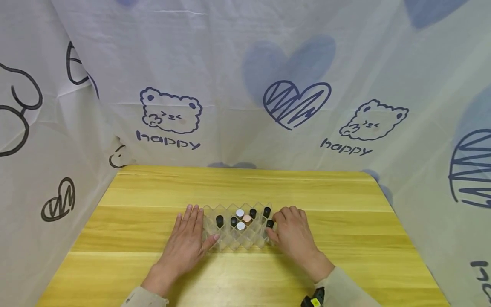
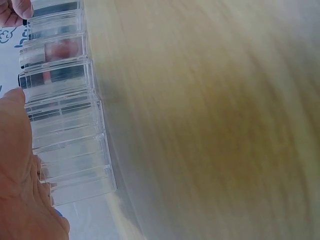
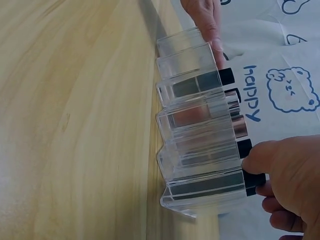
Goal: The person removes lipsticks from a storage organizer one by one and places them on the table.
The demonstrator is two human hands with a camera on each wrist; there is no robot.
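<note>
A clear plastic lipstick organizer with diamond-shaped slots stands on the table, holding several capped tubes upright. My left hand lies along its left side, fingers straight and the thumb reaching over the front edge. At the right end, my right hand pinches the black cap of a lip gloss tube between thumb and fingers. That tube's dark body sits inside the slot in the right wrist view, below its black cap. Among the other tubes are a white cap, a pinkish cap and a black cap.
The wooden table extends around the organizer on all sides. A white cloth printed with bears and hearts hangs behind it and at both sides. A black strap with a yellow mark is at the right wrist.
</note>
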